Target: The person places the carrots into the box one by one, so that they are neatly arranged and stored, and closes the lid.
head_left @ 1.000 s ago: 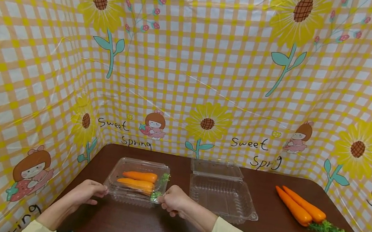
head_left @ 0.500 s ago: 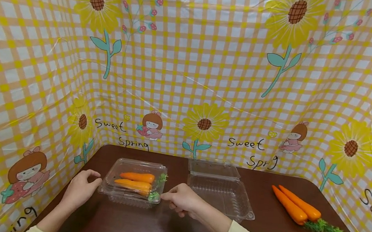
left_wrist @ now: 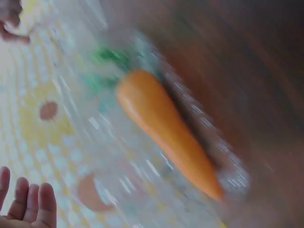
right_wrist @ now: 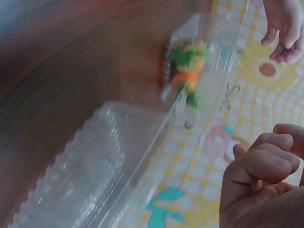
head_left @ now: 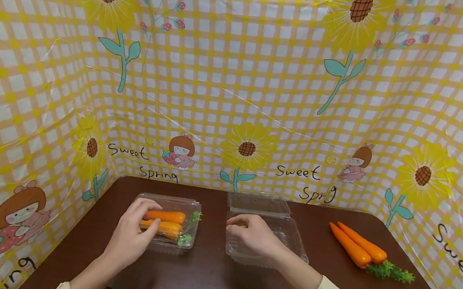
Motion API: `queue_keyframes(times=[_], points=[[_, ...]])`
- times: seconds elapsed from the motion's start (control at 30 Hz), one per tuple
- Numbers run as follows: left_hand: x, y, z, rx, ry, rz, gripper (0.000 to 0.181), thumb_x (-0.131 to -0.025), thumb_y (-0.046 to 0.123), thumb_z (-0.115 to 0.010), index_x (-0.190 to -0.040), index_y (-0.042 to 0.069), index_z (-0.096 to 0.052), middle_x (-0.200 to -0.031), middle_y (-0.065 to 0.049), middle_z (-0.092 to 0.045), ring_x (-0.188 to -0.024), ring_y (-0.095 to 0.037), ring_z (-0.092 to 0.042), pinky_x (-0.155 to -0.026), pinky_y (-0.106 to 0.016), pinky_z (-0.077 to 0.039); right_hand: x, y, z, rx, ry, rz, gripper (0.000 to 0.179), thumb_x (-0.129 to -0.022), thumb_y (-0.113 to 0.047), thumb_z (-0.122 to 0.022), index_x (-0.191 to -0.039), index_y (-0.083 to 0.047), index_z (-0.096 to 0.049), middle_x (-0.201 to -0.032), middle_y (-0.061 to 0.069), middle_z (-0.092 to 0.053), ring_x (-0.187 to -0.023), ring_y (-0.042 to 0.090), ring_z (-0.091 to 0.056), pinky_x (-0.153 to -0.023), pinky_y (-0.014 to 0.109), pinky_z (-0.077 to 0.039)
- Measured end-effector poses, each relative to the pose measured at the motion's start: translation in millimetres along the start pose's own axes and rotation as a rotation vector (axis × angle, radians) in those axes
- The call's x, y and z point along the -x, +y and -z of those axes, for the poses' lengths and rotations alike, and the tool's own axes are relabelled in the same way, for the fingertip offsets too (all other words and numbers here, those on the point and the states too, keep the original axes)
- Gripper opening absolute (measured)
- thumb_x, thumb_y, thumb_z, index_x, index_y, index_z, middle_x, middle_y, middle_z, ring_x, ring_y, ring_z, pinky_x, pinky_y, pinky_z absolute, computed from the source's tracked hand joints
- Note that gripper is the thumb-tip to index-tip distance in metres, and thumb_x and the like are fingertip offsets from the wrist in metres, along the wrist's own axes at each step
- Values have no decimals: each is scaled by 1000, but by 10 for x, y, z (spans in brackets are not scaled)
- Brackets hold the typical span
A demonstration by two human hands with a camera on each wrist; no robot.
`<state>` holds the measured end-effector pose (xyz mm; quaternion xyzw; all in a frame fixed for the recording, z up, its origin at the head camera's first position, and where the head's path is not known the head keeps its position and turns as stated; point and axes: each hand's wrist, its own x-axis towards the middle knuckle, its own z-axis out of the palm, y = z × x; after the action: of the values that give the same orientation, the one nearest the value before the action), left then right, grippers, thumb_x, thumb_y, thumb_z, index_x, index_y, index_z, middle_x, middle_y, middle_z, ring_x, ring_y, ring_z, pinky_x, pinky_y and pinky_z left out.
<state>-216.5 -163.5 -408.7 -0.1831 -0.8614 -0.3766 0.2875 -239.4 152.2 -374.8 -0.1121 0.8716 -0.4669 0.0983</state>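
A clear plastic clamshell box (head_left: 192, 202) stands at the left of the table with its lid down. Two orange carrots (head_left: 171, 216) with green tops lie inside it. My left hand (head_left: 129, 230) is over the box's left part, fingers spread and holding nothing; in the left wrist view its fingertips (left_wrist: 46, 202) are apart from the box. Over a second clear clamshell box (head_left: 295, 243), whose lid (head_left: 259, 204) is folded back, I see my right hand (head_left: 254, 235). Its fingers (right_wrist: 268, 164) curl loosely around nothing in the right wrist view.
Two more carrots (head_left: 355, 252) with leafy green tops lie together on the right of the dark brown table (head_left: 210, 277). A checked cloth (head_left: 219, 92) with sunflowers hangs around the back and both sides.
Both hands have left the front corners of the lidded box. The left hand rose over the box; the right hand moved right, over the other box. The view shifted slightly.
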Motion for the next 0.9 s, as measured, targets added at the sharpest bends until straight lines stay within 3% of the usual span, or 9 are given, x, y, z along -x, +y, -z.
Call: queue_keyframes(times=[0.07,0.1,0.3,0.4,0.67,0.9], points=[[-12,110,-93,44,-29,-34,25,-90,6,-72,-110,21,-66,-116,10,-59,-101,-8,-58,-80,-34,-54,33,39,84,25,26,11,33,-97,-29,-66,-124,-10,-71,-109,5,-71,-91,21,-66,-69,36,-50],[-17,164,-148,64,-50,-42,26,-90,6,-72,-110,22,-66,-116,10,-59,-101,-8,-58,-80,-33,-54,48,64,126,35,36,20,33,-98,-28,-66,-125,-11,-70,-106,4,-70,-90,21,-65,-70,36,-50],[-7,464,-510,121,-243,11,27,-95,17,-68,-119,28,-63,-125,16,-55,-95,-11,-57,-79,-31,-51,115,243,342,34,96,38,35,-99,-28,-66,-130,-13,-65,-72,2,-47,-59,15,-38,-56,31,-37],[-11,561,-668,124,-317,21,29,-97,22,-65,-125,27,-61,-128,13,-54,-97,-12,-57,-81,-30,-51,141,331,424,29,108,23,39,-99,-29,-65,-134,-13,-63,-71,1,-46,-57,14,-36,-55,30,-36],[-63,617,-997,114,-522,93,45,-100,36,-59,-140,18,-52,-142,-2,-48,-117,-23,-56,-89,-43,-51,205,535,629,42,144,-3,44,-99,-30,-66,-138,-10,-60,-77,3,-48,-60,16,-41,-57,31,-38],[-99,588,-1209,143,-585,215,65,-100,46,-57,-152,11,-40,-151,-12,-42,-131,-31,-52,-101,-54,-46,244,768,792,58,184,-14,48,-99,-31,-65,-140,-7,-57,-78,4,-51,-58,15,-42,-54,30,-38]])
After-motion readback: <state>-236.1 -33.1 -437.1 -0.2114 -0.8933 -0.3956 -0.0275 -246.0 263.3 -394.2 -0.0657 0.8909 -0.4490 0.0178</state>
